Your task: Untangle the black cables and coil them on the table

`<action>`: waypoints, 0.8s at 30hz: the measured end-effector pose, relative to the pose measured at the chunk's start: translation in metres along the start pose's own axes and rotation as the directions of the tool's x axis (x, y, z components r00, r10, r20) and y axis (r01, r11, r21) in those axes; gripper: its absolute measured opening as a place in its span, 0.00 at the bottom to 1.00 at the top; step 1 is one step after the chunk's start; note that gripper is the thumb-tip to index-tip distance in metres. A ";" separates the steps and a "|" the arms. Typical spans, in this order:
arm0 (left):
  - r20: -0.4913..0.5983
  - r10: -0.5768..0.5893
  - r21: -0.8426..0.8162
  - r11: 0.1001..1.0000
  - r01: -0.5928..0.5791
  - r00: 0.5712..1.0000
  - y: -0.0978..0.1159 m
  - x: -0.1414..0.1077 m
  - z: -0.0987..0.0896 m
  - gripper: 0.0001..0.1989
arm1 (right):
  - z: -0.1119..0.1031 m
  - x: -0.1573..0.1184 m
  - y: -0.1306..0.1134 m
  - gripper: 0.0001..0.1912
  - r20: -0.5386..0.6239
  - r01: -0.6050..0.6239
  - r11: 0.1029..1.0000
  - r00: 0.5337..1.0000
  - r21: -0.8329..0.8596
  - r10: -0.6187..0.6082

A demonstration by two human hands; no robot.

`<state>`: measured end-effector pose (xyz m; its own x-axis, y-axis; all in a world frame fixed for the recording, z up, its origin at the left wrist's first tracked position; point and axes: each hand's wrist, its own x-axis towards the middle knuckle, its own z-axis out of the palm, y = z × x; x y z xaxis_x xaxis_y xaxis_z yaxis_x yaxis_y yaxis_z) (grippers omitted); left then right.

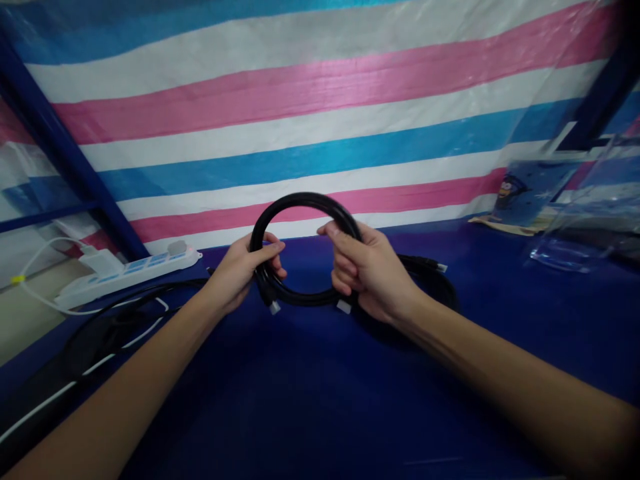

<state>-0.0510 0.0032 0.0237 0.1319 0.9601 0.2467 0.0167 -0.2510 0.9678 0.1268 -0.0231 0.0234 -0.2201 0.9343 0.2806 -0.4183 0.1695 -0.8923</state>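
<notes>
A coiled black cable [300,200] is held up in a ring above the blue table [280,393]. My left hand [245,267] is closed round the ring's left side, thumb across the front. On the opposite side my right hand [367,267] grips the coil with curled fingers. A metal-tipped plug [274,307] hangs from the lower left of the ring. Below my right hand shows a pale connector end [344,306]. Behind my right wrist lies another black cable [440,287], partly hidden, with a metal-tipped plug [441,267].
At the left stands a white power strip [135,270] with a white charger [103,261] plugged in. Black and white cords [115,347] run along the left side. A clear plastic container [565,247] and a blue printed packet [530,190] are at the back right. Striped sheeting [320,87] hangs behind.
</notes>
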 end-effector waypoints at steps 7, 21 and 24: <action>0.053 -0.059 -0.421 0.904 0.076 0.997 -0.001 -0.003 0.009 0.03 | -0.003 0.005 0.003 0.08 -0.042 -0.040 0.996 0.998 -0.074 0.037; -0.095 -0.033 -0.406 0.914 -0.009 0.995 0.010 -0.001 0.001 0.09 | -0.002 0.005 0.016 0.10 -0.061 -0.073 0.962 0.996 -0.262 0.059; -0.211 0.001 -0.396 0.914 -0.086 0.977 0.013 0.001 -0.004 0.07 | 0.001 0.004 0.019 0.11 -0.040 -0.038 0.951 0.999 -0.308 0.027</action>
<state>-0.0545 0.0016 0.0366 -0.0802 0.9643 0.2524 -0.3883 -0.2634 0.8831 0.1172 -0.0165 0.0084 -0.1962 0.9501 0.2424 -0.1181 0.2225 -0.9678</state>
